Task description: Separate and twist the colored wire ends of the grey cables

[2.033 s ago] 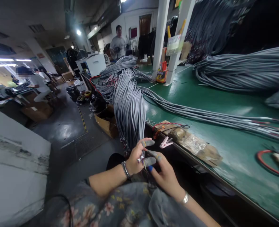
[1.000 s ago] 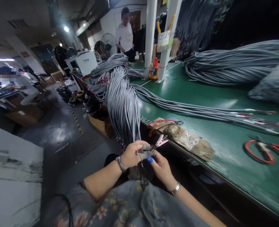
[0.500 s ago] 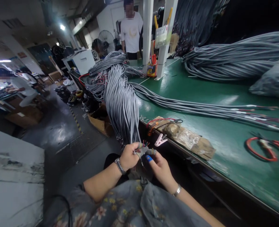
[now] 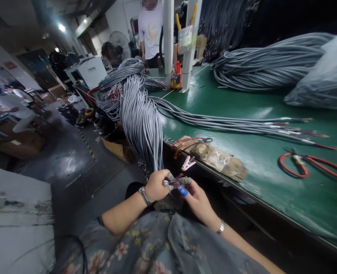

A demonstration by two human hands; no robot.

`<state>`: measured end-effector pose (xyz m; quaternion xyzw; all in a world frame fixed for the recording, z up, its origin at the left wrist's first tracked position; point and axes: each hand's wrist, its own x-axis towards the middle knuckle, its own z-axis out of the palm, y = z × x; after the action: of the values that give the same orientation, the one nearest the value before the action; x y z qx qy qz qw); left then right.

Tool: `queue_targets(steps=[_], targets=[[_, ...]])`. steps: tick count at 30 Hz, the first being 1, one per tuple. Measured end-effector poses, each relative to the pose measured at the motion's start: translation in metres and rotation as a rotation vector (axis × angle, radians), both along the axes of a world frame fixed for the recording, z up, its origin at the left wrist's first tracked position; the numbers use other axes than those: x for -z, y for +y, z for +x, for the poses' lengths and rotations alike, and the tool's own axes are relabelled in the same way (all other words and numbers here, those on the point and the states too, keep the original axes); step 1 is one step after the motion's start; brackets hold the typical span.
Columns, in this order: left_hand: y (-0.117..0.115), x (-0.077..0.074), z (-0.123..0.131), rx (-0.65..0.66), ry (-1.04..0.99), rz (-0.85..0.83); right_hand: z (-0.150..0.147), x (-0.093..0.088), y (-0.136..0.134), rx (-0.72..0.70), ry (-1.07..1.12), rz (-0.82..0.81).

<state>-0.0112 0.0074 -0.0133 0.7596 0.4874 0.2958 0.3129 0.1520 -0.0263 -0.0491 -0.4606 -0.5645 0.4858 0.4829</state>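
Note:
Over my lap, my left hand (image 4: 157,186) is closed around the end of a grey cable. Thin coloured wires (image 4: 176,182), some red and some dark, stick out of that end between my two hands. With thumb and forefinger, my right hand (image 4: 199,199) pinches these wires. A blue wrap covers the right thumb, and greyish wraps cover other fingertips. Beyond my hands, a thick bundle of grey cables (image 4: 141,118) hangs over the table's edge and runs down toward my left hand. How many cables the left hand holds is hidden.
On the green table (image 4: 242,110) lie a row of stripped cables (image 4: 219,125), red-handled pliers (image 4: 299,161) and a taped cardboard piece (image 4: 214,158). A pink clip (image 4: 188,163) sits at the table edge. Another cable coil (image 4: 271,64) lies behind. A person (image 4: 151,32) stands beyond the post.
The grey covering seen between my hands no longer shows there; loose thin wires are visible instead. My right hand stays at the cable end. The camera view has shifted slightly, moving the table leftward.

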Motion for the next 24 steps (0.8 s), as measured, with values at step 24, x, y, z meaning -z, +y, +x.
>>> queue_targets(steps=[24], targets=[[0.016,-0.014,-0.017,0.283,0.072,-0.298,0.001,-0.012,0.015,-0.063,0.084,-0.118]])
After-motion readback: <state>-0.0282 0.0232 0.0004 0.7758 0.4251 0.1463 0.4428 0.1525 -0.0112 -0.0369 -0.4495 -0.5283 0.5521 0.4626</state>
